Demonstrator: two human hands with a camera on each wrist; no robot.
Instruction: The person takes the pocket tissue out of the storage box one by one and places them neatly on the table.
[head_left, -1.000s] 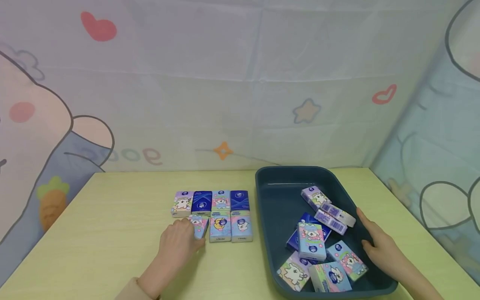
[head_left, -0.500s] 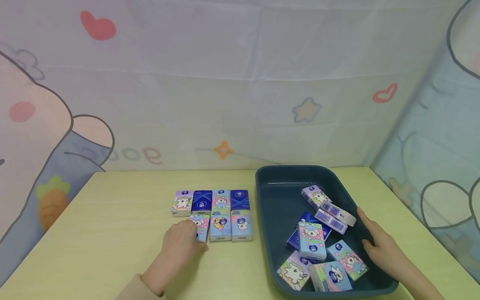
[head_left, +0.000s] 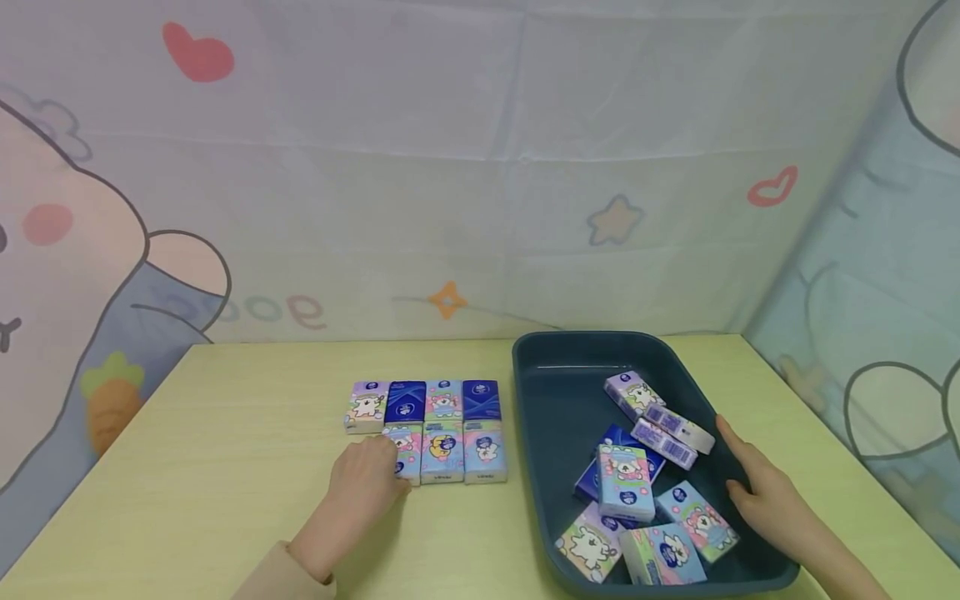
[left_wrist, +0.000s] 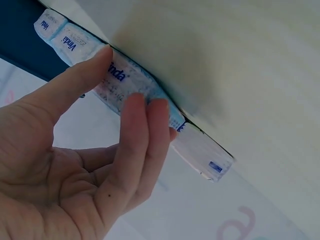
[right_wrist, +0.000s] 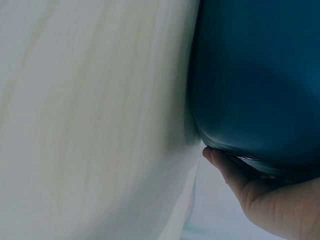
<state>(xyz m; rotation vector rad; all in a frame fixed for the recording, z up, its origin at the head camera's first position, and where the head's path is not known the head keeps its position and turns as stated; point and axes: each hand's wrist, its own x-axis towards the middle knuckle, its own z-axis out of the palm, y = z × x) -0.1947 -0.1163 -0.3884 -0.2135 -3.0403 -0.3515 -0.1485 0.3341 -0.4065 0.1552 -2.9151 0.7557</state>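
Note:
My left hand [head_left: 363, 483] pinches a small pocket tissue pack [head_left: 407, 452] at the left end of the front row. In the left wrist view, thumb and fingertips lie on opposite ends of that pack's printed side. Two light-blue tissue packs [head_left: 442, 451] lie to its right, and a back row of purple, dark-blue and pink-blue packs [head_left: 406, 402] lies against the front row. My right hand [head_left: 772, 508] holds the right rim of a dark-blue tray [head_left: 527, 467], thumb over the inner side and fingers along the outside.
Inside the tray are several loose tissue packs [head_left: 626, 482], some overlapping, mostly toward its front and right. The light wooden table [head_left: 247, 433] stretches left of the rows. A cartoon-printed cloth [head_left: 480, 183] hangs behind the table and along its right side.
The pack under my left hand, tilted a second ago, now lies flat in line with the front row. My left hand has shifted slightly right; the right hand stays on the tray.

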